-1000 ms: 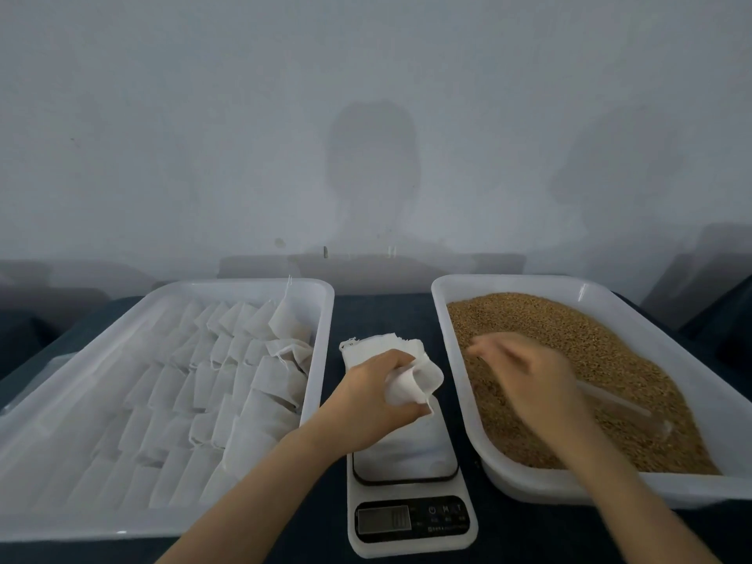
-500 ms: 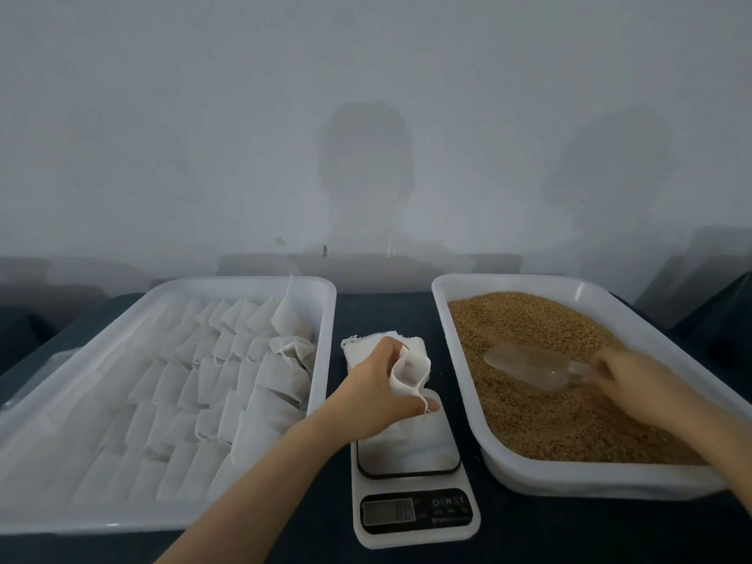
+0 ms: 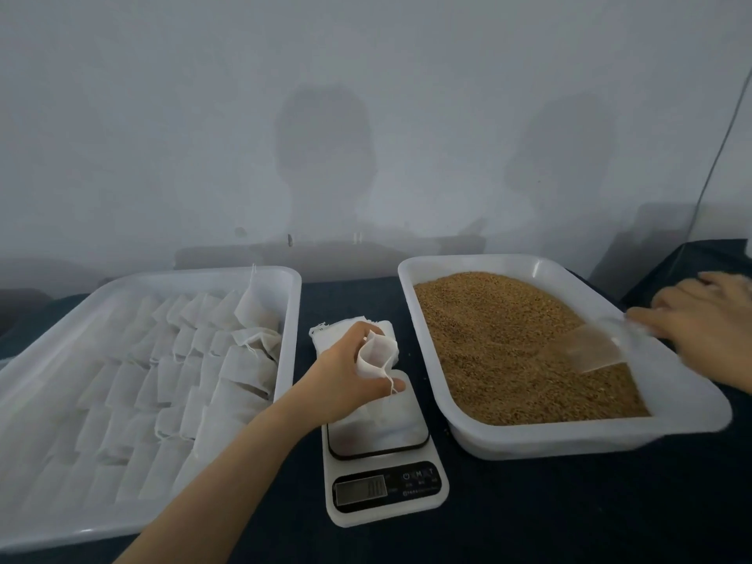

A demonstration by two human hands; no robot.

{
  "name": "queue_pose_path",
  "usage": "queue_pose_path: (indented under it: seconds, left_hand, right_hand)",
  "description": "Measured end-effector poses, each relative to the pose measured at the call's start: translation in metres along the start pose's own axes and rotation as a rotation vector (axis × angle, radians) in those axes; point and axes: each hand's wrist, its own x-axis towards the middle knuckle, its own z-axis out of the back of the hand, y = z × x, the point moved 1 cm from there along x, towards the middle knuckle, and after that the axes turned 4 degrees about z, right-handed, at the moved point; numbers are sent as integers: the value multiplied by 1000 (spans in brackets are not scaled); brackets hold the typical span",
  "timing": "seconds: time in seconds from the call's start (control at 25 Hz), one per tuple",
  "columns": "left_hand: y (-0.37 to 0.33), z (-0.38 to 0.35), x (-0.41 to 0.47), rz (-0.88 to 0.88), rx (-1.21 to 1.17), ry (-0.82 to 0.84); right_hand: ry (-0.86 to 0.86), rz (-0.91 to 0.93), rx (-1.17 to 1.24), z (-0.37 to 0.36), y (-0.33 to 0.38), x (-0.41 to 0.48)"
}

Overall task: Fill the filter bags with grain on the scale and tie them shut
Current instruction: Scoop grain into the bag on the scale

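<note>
My left hand (image 3: 346, 380) holds a white filter bag (image 3: 376, 356) upright with its mouth open, over the platform of a white digital scale (image 3: 386, 474). A drawstring dangles from the bag. My right hand (image 3: 704, 319) grips the handle of a clear plastic scoop (image 3: 596, 348); the scoop's blade lies in the brown grain (image 3: 500, 343) at the right side of the white grain tray (image 3: 569, 437). A small stack of flat filter bags (image 3: 325, 333) lies behind the scale.
A large white tray (image 3: 280, 278) at the left holds several rows of white filter bags (image 3: 171, 380). Everything stands on a dark blue cloth (image 3: 569, 502). A pale wall rises close behind the trays.
My right hand has taken the scoop and drawn it back to the right edge of the grain tray, dipping it into the grain. My left hand keeps holding the bag over the scale.
</note>
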Motion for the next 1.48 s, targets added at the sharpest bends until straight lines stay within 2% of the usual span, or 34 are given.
queue_pose_path:
  seconds: [0.16,0.4,0.72,0.84,1.28,1.48]
  left_hand:
    - [0,0,0,-5,0,-16]
    - [3,-1,3,18,18,10]
    - [5,-3,4,43,8,38]
    - [5,-3,4,46,15,48]
    - [7,-4,5,56,23,125]
    - [10,-6,7,68,44,134]
  right_hand:
    - [-84,37,187,-5,38,0]
    - [80,-97,681,-12,48,-4]
    - [130,-139,1033,-11,51,-10]
    - [127,-117,1107,-1,53,-14]
    - [65,-104,1113,27,61,-22]
    - [-18,7,1179,70,66,-16]
